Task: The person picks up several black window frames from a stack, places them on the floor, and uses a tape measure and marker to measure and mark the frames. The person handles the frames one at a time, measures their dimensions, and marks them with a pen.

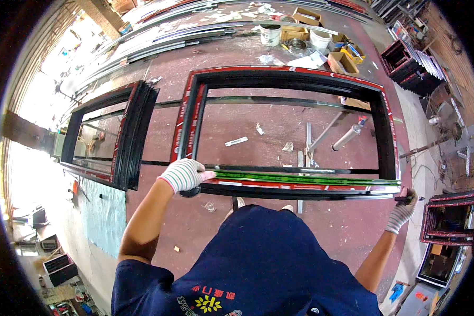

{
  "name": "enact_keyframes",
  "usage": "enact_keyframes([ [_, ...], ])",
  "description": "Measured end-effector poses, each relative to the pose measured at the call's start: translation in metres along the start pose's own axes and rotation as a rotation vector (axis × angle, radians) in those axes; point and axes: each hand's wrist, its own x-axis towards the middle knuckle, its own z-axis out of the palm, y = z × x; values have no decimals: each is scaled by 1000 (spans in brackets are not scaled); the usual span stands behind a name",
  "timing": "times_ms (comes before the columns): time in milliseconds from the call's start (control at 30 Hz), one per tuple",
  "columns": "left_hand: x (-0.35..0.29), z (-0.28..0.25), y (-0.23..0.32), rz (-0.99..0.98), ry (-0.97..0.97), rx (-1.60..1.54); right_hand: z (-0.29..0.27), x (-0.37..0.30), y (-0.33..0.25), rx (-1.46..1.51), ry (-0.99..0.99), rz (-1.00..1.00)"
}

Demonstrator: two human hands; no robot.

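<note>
A large rectangular black frame with red film (287,73) lies flat before me on dark rails. Along its near side runs a long green-faced strip (295,180). My left hand (183,175), in a striped white glove, is closed on the strip's left end. Under that palm shows a dark rounded thing (190,193), whose kind I cannot make out. Past the frame's near right corner is my right hand (404,209), also gloved. Its fingers are closed around a dark, slim, pen-like thing (405,199), close to the strip's right end.
Several upright black frames (134,137) stand on the rails at left. A caulking gun (350,134) shows through the frame opening. White buckets (270,36) and cardboard boxes (343,62) are on the floor beyond. At right are a fan (447,129) and more red-edged frames (453,218).
</note>
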Motion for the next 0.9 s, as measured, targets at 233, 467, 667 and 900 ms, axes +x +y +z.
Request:
enact_keyframes([
  [233,-1,-13,-140,-85,62,33,121,-118,-77,305,-381,25],
  [467,18,-5,-213,-26,74,-16,240,-211,-190,-136,-719,-442],
  [667,29,16,-232,91,170,-42,268,-260,-194,-265,-846,-621],
  [900,33,22,-233,93,224,-71,272,-270,-173,-359,-843,-563],
])
